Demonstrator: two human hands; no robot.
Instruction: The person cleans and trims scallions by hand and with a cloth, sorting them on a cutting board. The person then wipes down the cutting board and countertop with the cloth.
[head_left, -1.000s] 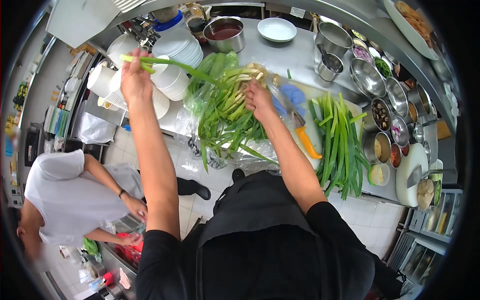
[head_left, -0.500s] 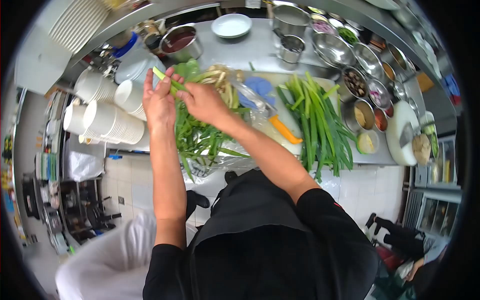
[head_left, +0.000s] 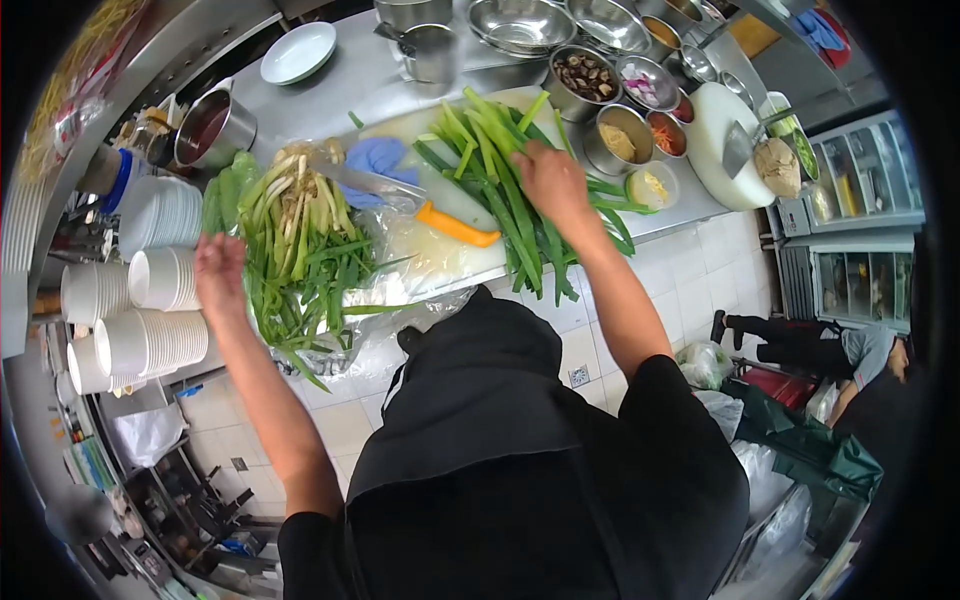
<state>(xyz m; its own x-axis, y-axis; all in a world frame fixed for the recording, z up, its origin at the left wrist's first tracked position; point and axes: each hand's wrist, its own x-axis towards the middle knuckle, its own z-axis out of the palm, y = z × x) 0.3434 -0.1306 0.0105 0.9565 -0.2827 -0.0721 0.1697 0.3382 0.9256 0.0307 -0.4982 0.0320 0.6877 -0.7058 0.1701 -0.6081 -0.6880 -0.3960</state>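
Observation:
My right hand (head_left: pixel 552 182) is at the pile of cleaned green onions (head_left: pixel 490 165) on the white cutting board (head_left: pixel 425 125), its fingers closed around stalks near the top. My left hand (head_left: pixel 220 268) hangs left of the untrimmed green onions (head_left: pixel 290 235), beside the paper cups. It looks empty, its fingers loosely apart and slightly blurred. The untrimmed bunch has pale roots at the back and leaves toward me, lying on clear plastic. Between the two piles lies a knife with an orange handle (head_left: pixel 457 225), its blade beside a blue cloth (head_left: pixel 375 165).
Stacked paper cups (head_left: pixel 150 340) and white lids (head_left: pixel 160 215) stand at left. Behind are a pot of dark red liquid (head_left: pixel 215 130) and a white plate (head_left: pixel 298 53). Metal bowls, one with mushrooms (head_left: pixel 583 78), line the back right. A person (head_left: pixel 800 345) is at far right.
Both hands were together at left holding a green onion stalk. They have separated: my right hand moved right to the cleaned pile, my left came down emptied. The view swung right.

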